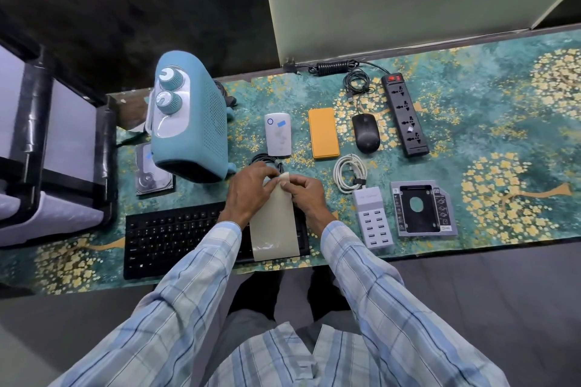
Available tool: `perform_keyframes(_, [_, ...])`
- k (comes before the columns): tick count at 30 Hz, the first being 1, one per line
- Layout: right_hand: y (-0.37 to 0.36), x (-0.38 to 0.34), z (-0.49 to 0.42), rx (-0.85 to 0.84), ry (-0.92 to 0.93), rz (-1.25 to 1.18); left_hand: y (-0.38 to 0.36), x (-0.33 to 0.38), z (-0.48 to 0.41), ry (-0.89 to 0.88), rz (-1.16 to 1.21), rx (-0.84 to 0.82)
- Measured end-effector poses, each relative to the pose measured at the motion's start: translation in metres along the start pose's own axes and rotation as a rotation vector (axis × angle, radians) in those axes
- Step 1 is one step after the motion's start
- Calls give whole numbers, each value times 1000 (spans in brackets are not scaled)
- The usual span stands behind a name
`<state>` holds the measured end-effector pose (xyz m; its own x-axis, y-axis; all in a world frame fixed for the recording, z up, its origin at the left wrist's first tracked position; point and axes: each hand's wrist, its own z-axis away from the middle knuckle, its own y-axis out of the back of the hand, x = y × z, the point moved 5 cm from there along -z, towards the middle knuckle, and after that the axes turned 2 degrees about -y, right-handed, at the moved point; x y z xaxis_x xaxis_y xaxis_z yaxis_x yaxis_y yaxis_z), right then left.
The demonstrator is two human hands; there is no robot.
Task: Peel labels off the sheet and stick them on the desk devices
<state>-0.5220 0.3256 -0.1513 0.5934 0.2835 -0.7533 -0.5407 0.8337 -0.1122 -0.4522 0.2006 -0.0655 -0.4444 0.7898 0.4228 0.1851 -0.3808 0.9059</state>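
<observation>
label sheet (275, 223) upright over keyboard (176, 236) — top edge pinched, left hand (250, 190), right hand (303, 193)

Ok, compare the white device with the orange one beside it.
The white device carries a blue label near its top; the orange device shows none. The white device has rounded corners, the orange device squarer ones. The orange device looks longer than the white device. Both lie flat, side by side, on the desk.
</observation>
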Motion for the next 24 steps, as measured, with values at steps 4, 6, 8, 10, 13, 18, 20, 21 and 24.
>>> perform_keyframes(4, [3, 1, -1, -6, 16, 22, 0, 0, -3, -25, -11, -7])
perform_keyframes(6, [4, 1, 0, -3, 17, 27, -1, -2, -4, -23, -4, -18])
perform_keyframes(8, [4, 0, 1, 1, 17, 34, -3, -3, -5, -19, 3, -18])
perform_keyframes(10, [4, 0, 1, 3, 16, 42, -4, -7, -6, 24, 33, 10])
perform_keyframes(13, [5, -4, 1, 50, 43, 99, 0, -15, -6, 200, 195, 92])
perform_keyframes(18, [15, -26, 13, 272, 347, 385, -10, -6, -11, 495, 615, 40])
perform_keyframes(20, [20, -36, 20, 276, 462, 429, -20, 5, -17, 580, 733, -39])
perform_keyframes(21, [22, -43, 24, 269, 515, 455, -24, 11, -20, 625, 777, -74])
perform_keyframes(24, [36, -61, 34, 294, 651, 522, -36, 34, -31, 749, 906, -156])
